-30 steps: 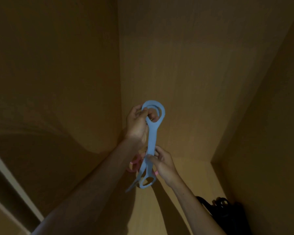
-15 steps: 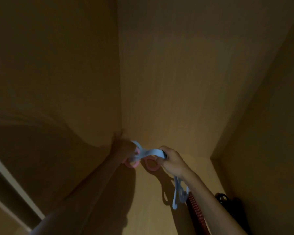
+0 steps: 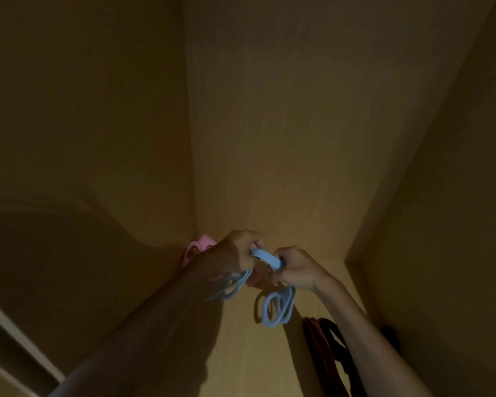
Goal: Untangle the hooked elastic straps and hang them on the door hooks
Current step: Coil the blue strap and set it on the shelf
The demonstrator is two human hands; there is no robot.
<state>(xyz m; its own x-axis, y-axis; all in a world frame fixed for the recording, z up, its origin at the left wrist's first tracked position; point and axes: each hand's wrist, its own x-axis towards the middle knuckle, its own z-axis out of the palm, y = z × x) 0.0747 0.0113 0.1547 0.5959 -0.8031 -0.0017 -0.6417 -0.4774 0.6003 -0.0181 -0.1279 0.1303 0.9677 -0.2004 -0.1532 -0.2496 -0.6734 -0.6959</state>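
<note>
A light blue elastic strap (image 3: 267, 257) is stretched between my two hands deep in a dim wooden cupboard. My left hand (image 3: 232, 253) grips one end, with blue loops (image 3: 232, 285) trailing blurred below it. My right hand (image 3: 295, 267) grips the other end, and a blue looped end (image 3: 278, 306) hangs beneath it. A pink strap (image 3: 199, 247) shows behind my left wrist in the back corner, and another pink part (image 3: 255, 277) sits between my hands. No door hooks are visible.
Wooden panels (image 3: 269, 138) close in on the left, back and right. A dark bag with reddish edges (image 3: 330, 353) lies on the cupboard floor at lower right. A pale frame edge (image 3: 20, 336) crosses the lower left.
Both hands dropped from holding the blue strap upright to the back corner. They have since drawn closer together, the left hand shifting right, with the strap bunched between them.
</note>
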